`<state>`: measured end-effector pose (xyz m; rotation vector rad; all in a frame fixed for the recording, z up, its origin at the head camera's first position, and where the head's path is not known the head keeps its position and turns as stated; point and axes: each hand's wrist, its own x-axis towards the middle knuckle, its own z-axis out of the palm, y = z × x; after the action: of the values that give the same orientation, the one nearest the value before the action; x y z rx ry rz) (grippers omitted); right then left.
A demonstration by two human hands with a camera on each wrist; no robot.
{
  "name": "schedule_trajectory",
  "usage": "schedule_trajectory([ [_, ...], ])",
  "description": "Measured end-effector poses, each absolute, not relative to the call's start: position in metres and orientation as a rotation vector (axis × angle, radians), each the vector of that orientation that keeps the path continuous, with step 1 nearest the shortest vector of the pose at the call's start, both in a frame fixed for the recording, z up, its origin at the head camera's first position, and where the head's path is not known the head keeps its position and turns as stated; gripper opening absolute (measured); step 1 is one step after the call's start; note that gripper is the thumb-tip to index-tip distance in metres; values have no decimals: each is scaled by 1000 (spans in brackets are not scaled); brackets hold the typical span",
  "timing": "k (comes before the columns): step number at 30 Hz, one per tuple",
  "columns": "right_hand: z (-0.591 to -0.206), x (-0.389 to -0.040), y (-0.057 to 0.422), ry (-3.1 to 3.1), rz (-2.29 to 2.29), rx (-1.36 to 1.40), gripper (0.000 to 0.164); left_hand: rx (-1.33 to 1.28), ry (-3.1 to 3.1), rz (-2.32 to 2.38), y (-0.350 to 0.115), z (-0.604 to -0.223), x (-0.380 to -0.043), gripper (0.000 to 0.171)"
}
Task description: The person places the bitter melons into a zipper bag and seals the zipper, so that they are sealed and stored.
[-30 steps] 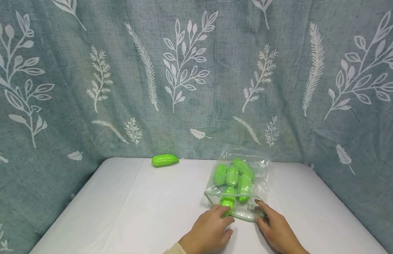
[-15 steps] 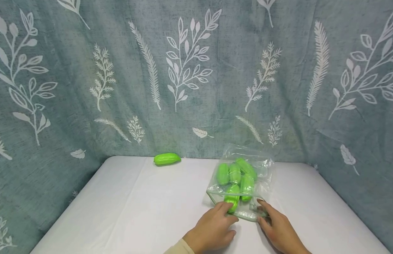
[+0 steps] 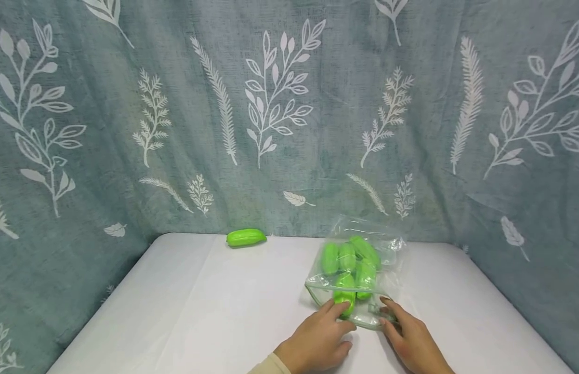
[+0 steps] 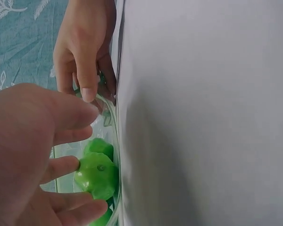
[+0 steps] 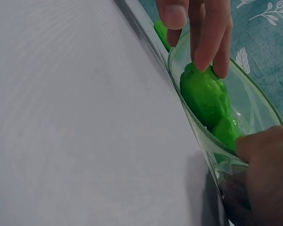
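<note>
Left hand [image 3: 317, 335] unclenched, fingertips touching green vegetable [image 3: 344, 293] just inside mouth of clear bag [image 3: 364, 314]; right hand [image 3: 411, 335] pinched bag's rim; lone vegetable [image 3: 246, 237] lay at table's far edge

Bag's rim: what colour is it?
Green; the rim shows best in the right wrist view.

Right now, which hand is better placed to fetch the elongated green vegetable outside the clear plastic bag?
Likely the left hand: it's nearer the loose green vegetable, while the right hand holds the clear plastic bag at its mouth.
</note>
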<state>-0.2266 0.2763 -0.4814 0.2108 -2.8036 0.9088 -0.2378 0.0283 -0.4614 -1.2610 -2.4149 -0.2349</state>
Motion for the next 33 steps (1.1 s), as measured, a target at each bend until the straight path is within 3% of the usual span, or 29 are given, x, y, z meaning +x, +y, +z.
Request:
schedule_trajectory([
  [33, -484, -226, 274, -2724, 807, 247, 53, -1186, -2533, -211, 34, -460, -246, 35],
])
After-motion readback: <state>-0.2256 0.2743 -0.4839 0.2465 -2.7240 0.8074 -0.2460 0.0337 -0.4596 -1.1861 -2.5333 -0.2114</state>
